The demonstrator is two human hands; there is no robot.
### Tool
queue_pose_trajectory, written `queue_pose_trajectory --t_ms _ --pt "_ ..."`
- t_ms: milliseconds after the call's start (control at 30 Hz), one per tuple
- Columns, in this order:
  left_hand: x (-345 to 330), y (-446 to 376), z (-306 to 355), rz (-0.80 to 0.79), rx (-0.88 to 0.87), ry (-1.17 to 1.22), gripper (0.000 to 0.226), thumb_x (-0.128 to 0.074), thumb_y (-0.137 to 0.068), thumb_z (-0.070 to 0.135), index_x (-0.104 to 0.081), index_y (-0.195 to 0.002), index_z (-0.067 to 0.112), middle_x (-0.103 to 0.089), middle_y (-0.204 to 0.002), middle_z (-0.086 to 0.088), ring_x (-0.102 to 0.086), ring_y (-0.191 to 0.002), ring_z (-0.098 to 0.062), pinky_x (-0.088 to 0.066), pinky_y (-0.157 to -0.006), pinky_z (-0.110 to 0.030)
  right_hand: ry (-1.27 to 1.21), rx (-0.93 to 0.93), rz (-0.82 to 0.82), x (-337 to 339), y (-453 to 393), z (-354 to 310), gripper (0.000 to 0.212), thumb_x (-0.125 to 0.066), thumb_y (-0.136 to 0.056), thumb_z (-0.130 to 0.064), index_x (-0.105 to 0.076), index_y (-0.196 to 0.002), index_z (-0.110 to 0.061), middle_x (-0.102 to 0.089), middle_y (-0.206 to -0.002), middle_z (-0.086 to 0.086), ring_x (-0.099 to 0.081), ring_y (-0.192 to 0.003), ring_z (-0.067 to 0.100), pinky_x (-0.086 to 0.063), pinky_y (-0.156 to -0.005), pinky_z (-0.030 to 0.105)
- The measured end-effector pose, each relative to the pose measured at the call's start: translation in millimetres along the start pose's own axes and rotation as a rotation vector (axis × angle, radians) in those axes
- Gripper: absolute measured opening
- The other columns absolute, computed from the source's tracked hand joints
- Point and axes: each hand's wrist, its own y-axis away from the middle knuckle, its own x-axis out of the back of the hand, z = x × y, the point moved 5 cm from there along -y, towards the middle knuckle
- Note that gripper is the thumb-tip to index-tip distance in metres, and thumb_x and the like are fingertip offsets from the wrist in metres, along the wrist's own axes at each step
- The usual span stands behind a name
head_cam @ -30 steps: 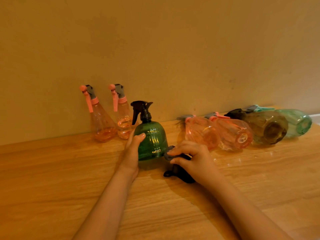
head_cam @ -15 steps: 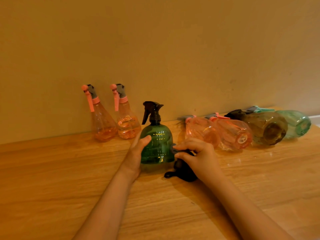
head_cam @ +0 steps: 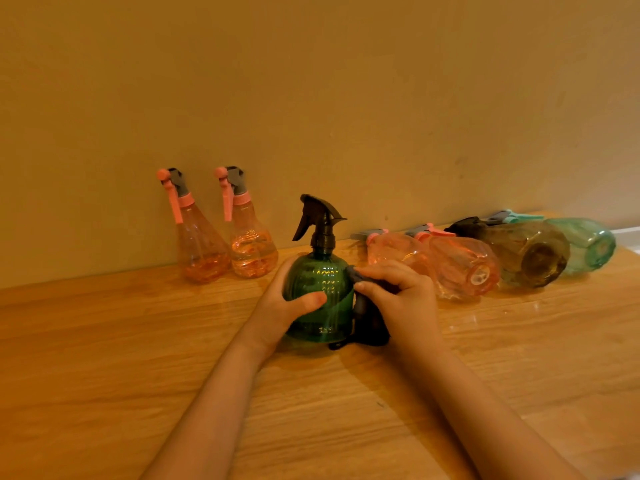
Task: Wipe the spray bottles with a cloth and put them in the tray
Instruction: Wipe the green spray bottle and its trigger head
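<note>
Gripping a green spray bottle [head_cam: 320, 299] that stands upright on the wooden table [head_cam: 104, 358] at centre frame, the left hand [head_cam: 277, 311] curls its thumb across the front while the right hand [head_cam: 398, 296] pinches a dark cloth [head_cam: 367, 322] against the bottle's right side. Two pink bottles [head_cam: 225, 233] stand left of centre by the wall [head_cam: 311, 81]; four more bottles [head_cam: 491, 254] lie toppled at right.

glossy translucent plastic bottle [head_cam: 320, 299], wood tabletop [head_cam: 104, 358]
</note>
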Motion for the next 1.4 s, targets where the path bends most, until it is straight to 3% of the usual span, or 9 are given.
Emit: queue_pose_trajectory --t_ms 333,567,800,933,1067,1133,1200,1333,1400 --pt "-2.0 1.1 0.3 -0.067 0.021 -0.017 0.076 -0.076 -0.049 0.03 -0.051 -0.12 0.025 -0.072 -0.1 0.006 -0.069 -0.098 -0.018 -0.055 -0.074 -0.028 0.108 -0.036 -0.14 -9.0 -26.7 -20.5 0.039 -0.071 -0.074 0.004 -0.065 -0.069 -0.034 -0.062 -0.073 -0.02 -0.058 -0.073 -0.009 -0.043 -0.066 0.005" --pt "1.6 -1.4 -2.5 0.054 0.007 0.026 0.071 -0.075 -0.049 0.037 -0.055 -0.116 0.025 -0.071 -0.1 0.004 -0.069 -0.095 -0.016 -0.056 -0.07 -0.027 0.004 -0.173 -0.042 -1.4 0.5 9.1 0.031 -0.072 -0.071 0.006 -0.069 -0.067 -0.025 -0.066 -0.068 -0.01 -0.062 -0.068 0.002 -0.047 -0.065 0.014" --pt "9.2 -4.0 -3.0 0.183 -0.007 0.046 0.065 -0.073 -0.048 0.042 -0.058 -0.11 0.028 -0.071 -0.093 0.007 -0.07 -0.084 -0.009 -0.054 -0.063 -0.022 0.059 -0.212 -0.208 -7.5 5.8 12.8 0.032 -0.075 -0.07 0.003 -0.066 -0.064 -0.027 -0.064 -0.071 -0.011 -0.06 -0.069 -0.004 -0.045 -0.067 0.01" --pt "12.0 -4.9 -3.5 0.237 -0.007 0.098 0.038 -0.064 -0.065 0.03 -0.061 -0.102 0.025 -0.07 -0.087 0.004 -0.069 -0.073 -0.006 -0.054 -0.057 -0.021 0.097 -0.155 -0.283 -12.6 8.5 10.1 0.027 -0.076 -0.069 0.003 -0.068 -0.068 -0.023 -0.063 -0.073 -0.01 -0.06 -0.071 -0.003 -0.045 -0.069 0.01" --pt "12.6 -4.6 -4.7 0.279 0.01 0.113 0.036 -0.06 -0.068 0.032 -0.061 -0.103 0.026 -0.067 -0.092 0.001 -0.069 -0.071 -0.005 -0.053 -0.054 -0.022 0.112 -0.112 -0.312 -12.9 8.4 9.5 0.016 -0.076 -0.069 0.003 -0.073 -0.076 -0.011 -0.063 -0.074 -0.011 -0.059 -0.072 -0.006 -0.044 -0.069 0.009" --pt "12.4 -4.6 -5.4 0.296 0.025 0.115 0.026 -0.067 -0.077 0.027 -0.06 -0.103 0.027 -0.068 -0.093 0.001 -0.069 -0.071 -0.006 -0.054 -0.054 -0.022 0.12 -0.087 -0.317 -12.7 8.4 8.6 0.017 -0.076 -0.068 0.003 -0.073 -0.077 -0.011 -0.063 -0.075 -0.012 -0.059 -0.073 -0.006 -0.044 -0.07 0.009" --pt "12.0 -4.3 -6.6 0.296 0.04 0.117 0.015 -0.06 -0.089 0.021 -0.06 -0.102 0.028 -0.067 -0.094 0.001 -0.069 -0.072 -0.006 -0.054 -0.054 -0.022 0.129 -0.061 -0.312 -12.9 8.4 8.1 0.02 -0.077 -0.068 0.004 -0.073 -0.076 -0.014 -0.063 -0.076 -0.013 -0.06 -0.075 -0.006 -0.044 -0.071 0.009" --pt "10.8 -3.1 -3.7 0.265 0.025 0.1 0.041 -0.062 -0.071 0.034 -0.058 -0.111 0.028 -0.067 -0.102 0.001 -0.067 -0.087 -0.011 -0.054 -0.064 -0.023 0.153 0.047 -0.261 -14.4 9.1 5.3 0.028 -0.077 -0.066 0.005 -0.072 -0.08 -0.019 -0.063 -0.078 -0.015 -0.061 -0.078 -0.002 -0.045 -0.073 0.009" --pt "9.8 -3.1 -2.7 0.231 0.016 0.071 0.047 -0.066 -0.066 0.033 -0.057 -0.112 0.029 -0.067 -0.102 0.002 -0.069 -0.085 -0.008 -0.053 -0.066 -0.023 0.148 0.114 -0.214 -14.7 10.6 1.0 0.031 -0.077 -0.066 0.004 -0.071 -0.084 -0.021 -0.063 -0.079 -0.017 -0.062 -0.079 0.0 -0.046 -0.073 0.009"
